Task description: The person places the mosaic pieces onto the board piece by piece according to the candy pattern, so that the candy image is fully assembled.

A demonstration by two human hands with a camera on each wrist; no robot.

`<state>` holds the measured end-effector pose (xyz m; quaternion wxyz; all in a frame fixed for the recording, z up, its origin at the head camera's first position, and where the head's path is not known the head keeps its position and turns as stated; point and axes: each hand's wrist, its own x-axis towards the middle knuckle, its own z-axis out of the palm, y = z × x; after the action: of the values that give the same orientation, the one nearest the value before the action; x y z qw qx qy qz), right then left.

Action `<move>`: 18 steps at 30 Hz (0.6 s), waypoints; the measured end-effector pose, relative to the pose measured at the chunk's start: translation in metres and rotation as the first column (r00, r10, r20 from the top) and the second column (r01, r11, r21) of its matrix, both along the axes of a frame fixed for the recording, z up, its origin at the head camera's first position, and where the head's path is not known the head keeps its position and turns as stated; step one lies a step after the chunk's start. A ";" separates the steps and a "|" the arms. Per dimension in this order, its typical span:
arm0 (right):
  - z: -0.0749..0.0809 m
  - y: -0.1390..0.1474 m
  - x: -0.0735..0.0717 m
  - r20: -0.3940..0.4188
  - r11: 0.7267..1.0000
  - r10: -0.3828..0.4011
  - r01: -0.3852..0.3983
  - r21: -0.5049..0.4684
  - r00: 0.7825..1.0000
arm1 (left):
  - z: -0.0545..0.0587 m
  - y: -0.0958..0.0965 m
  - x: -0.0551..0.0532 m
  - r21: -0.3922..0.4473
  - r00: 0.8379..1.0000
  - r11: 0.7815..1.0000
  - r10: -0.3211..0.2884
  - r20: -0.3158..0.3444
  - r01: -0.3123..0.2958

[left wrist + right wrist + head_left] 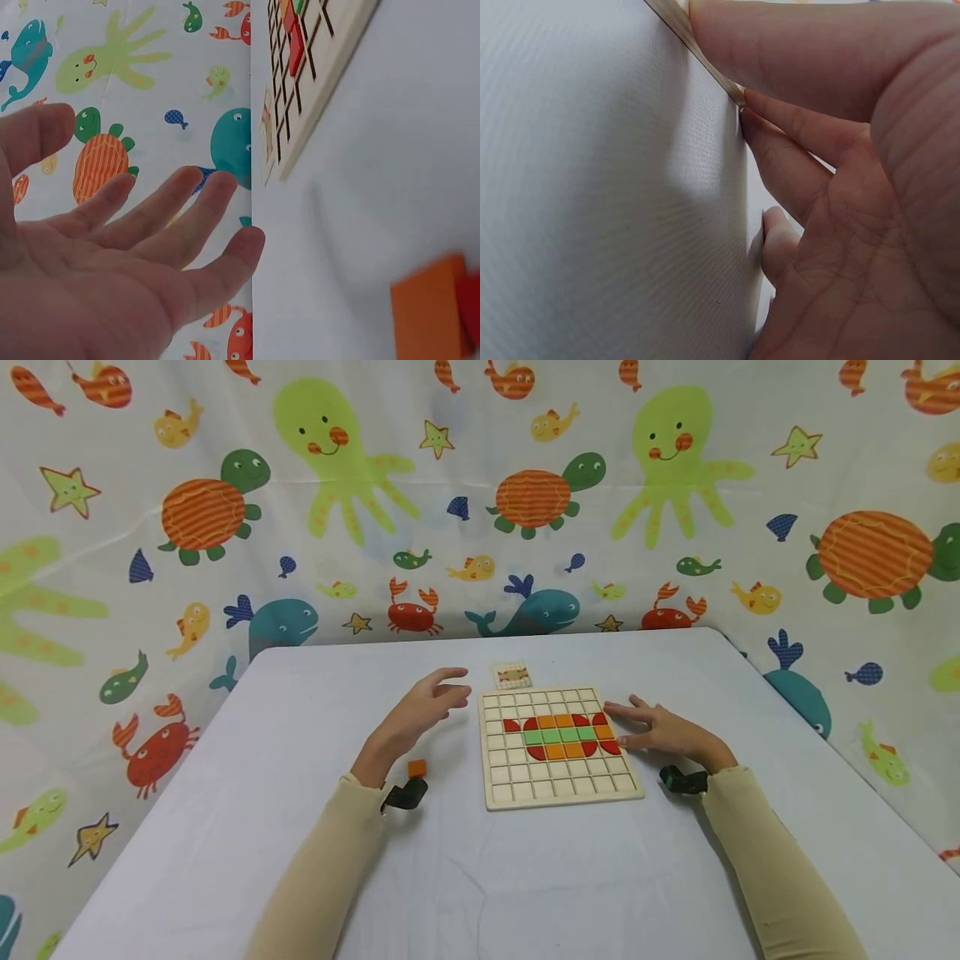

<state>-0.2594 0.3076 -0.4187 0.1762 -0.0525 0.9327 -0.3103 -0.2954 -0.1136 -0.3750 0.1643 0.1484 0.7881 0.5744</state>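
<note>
A wooden grid board (521,775) lies flat on the table, with red, orange and green tiles (558,736) set across its middle rows. Some red tiles have curved edges. My right hand (667,731) rests at the board's right edge, its thumb and fingertips touching the rim; in the right wrist view the thumb (802,45) and straight fingers reach that wooden edge. To the left of the board, my left hand (420,710) hovers over the table, fingers spread loosely and palm bare. Near the left wrist sits an orange block (427,311), with something red right behind it.
A small pattern card (512,675) lies just behind the board, showing a similar coloured figure. White cloth covers the table (555,877). A curtain (465,443) printed with sea animals hangs behind it. Each wrist wears a black camera.
</note>
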 end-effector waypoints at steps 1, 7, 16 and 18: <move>0.000 0.000 0.000 0.000 1.000 -0.001 0.001 -0.005 1.000 | 0.000 -0.005 0.001 -0.005 1.000 1.000 -0.003 -0.002 0.003; -0.002 0.001 -0.001 0.000 1.000 -0.001 0.001 -0.029 1.000 | -0.003 -0.030 0.005 -0.080 1.000 0.997 0.007 -0.020 -0.009; -0.002 0.002 0.002 -0.016 0.999 0.012 -0.012 -0.031 1.000 | -0.003 -0.043 0.005 -0.217 0.999 0.976 -0.024 -0.025 0.018; -0.002 0.000 0.002 -0.021 0.999 0.011 -0.011 -0.030 1.000 | -0.003 -0.045 0.004 -0.296 0.999 0.955 -0.045 -0.023 0.037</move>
<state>-0.2576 0.3079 -0.4204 0.1674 -0.0636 0.9294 -0.3228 -0.2910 -0.1588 -0.3782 0.1847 0.1470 0.8641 0.4445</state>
